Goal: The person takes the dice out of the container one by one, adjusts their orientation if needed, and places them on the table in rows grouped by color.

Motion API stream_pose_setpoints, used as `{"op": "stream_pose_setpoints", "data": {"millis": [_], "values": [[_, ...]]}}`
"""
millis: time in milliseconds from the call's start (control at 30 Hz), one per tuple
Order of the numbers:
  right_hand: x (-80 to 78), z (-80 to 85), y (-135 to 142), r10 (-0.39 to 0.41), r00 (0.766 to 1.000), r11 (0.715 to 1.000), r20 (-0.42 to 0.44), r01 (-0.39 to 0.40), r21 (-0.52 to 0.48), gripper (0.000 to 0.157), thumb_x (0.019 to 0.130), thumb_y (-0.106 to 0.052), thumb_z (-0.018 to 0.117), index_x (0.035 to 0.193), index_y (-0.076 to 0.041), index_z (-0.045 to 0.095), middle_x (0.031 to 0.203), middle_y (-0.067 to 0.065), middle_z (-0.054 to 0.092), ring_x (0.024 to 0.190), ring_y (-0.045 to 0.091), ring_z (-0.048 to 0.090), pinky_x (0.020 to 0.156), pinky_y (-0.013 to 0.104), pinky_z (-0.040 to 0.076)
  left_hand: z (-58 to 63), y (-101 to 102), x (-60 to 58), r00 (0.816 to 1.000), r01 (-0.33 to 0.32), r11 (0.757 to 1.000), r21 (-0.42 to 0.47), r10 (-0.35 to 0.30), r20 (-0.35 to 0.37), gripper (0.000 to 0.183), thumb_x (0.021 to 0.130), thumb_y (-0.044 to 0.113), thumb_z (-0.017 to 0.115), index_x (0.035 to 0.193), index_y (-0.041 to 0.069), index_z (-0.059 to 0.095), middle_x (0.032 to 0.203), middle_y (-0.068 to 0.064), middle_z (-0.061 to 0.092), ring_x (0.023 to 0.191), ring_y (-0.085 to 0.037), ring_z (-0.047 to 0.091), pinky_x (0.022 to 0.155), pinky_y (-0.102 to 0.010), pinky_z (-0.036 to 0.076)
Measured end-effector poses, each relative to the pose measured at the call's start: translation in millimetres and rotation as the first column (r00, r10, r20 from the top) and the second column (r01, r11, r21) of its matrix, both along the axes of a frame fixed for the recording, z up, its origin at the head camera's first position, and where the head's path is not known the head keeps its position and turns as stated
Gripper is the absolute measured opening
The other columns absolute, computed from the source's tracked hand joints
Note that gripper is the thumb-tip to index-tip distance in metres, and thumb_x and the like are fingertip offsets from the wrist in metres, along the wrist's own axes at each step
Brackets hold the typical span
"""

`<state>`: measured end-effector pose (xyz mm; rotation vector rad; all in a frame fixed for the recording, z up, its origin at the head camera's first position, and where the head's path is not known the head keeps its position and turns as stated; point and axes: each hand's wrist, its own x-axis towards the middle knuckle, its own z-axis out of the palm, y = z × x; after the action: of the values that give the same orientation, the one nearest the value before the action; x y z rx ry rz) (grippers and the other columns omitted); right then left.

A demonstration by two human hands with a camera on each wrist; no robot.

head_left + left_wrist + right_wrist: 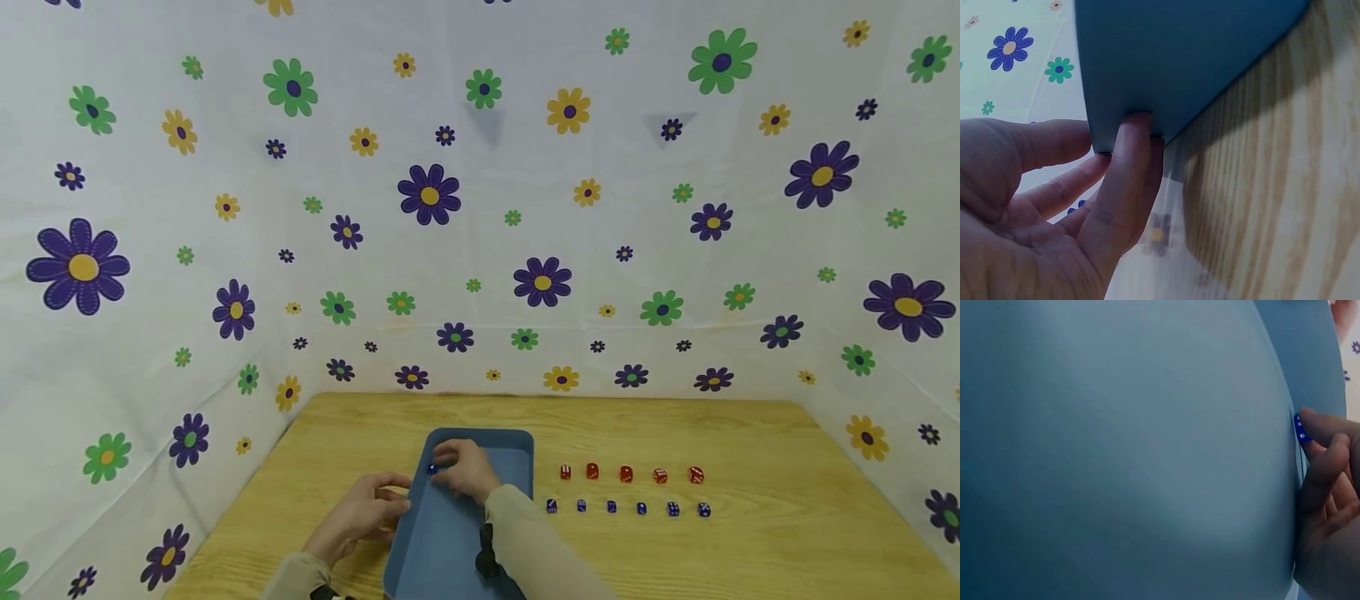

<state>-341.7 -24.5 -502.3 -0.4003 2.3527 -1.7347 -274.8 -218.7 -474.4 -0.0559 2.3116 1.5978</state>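
A blue tray (450,542) lies on the wooden table. At its left side, my left hand (363,512) holds the tray's edge, with the thumb at the rim and fingers (1125,169) against the outer wall in the left wrist view. Inside the tray, near the far left wall, my right hand (467,471) pinches a blue die (1301,430) with white dots. Fingertips cover part of that die. To the right of the tray stand a row of several red dice (626,474) and, nearer, a row of several blue dice (641,507).
The wooden table (787,483) extends right past the dice. White cloth (510,250) printed with purple, green and yellow flowers hangs behind the table and along both sides. A dark band (487,552) sits at my right wrist.
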Motion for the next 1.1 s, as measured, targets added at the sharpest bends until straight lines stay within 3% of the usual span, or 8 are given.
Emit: {"op": "stream_pose_setpoints", "data": {"millis": [167,300,633,933,1100], "values": [[2.8,-0.2,-5.4,-0.072,0.994,0.995,-0.082,0.078,0.067,0.036,0.077,0.0,0.08,0.111,-0.005,0.069,0.098,0.008,0.074,0.07,0.012,0.064,0.052,0.028,0.049,2.0,2.0,1.9,1.0,-0.002,1.0,0.004,0.002,0.0,0.041,0.093,0.005,0.063,0.133,0.0,0.053,0.105,-0.017,0.064,0.082,-0.02,0.066,0.061,-0.036,0.058],[4.4,1.1,-5.7,-0.09,0.991,0.991,-0.098,0.098,0.086,0.032,0.077,0.0,0.08,0.108,-0.005,0.071,0.094,0.008,0.075,0.072,0.012,0.065,0.056,0.028,0.052,3.0,3.0,2.3,1.0,0.008,1.0,-0.002,-0.008,-0.009,0.041,0.093,0.006,0.063,0.133,0.0,0.053,0.106,-0.017,0.064,0.082,-0.019,0.067,0.062,-0.036,0.058],[3.1,2.7,1.1,-0.04,0.999,0.998,0.018,0.041,-0.057,0.032,0.08,0.001,0.077,0.111,-0.002,0.07,0.094,0.01,0.074,0.053,0.011,0.052,0.044,0.025,0.041,-1.9,0.6,0.5,1.0,0.0,1.0,-0.011,0.0,-0.009,0.042,0.093,0.007,0.064,0.134,0.0,0.053,0.108,-0.019,0.063,0.084,-0.021,0.067,0.064,-0.038,0.058],[3.8,15.7,11.5,-0.029,0.998,0.996,0.057,0.034,-0.084,0.029,0.083,-0.005,0.077,0.111,-0.003,0.071,0.094,0.008,0.074,0.062,0.02,0.06,0.048,0.026,0.044,-0.2,0.5,2.1,1.0,0.002,1.0,0.008,-0.002,-0.002,0.043,0.094,0.009,0.063,0.134,0.0,0.052,0.106,-0.018,0.063,0.084,-0.022,0.067,0.064,-0.037,0.058],[7.9,26.0,21.8,0.009,0.999,0.999,0.036,-0.007,-0.054,0.03,0.084,-0.007,0.076,0.113,-0.003,0.07,0.097,0.007,0.074,0.076,0.029,0.067,0.053,0.027,0.046,0.0,1.5,0.8,1.0,0.012,1.0,0.021,-0.012,0.006,0.043,0.095,0.009,0.062,0.135,-0.001,0.051,0.106,-0.017,0.063,0.083,-0.022,0.067,0.064,-0.037,0.058]]}}
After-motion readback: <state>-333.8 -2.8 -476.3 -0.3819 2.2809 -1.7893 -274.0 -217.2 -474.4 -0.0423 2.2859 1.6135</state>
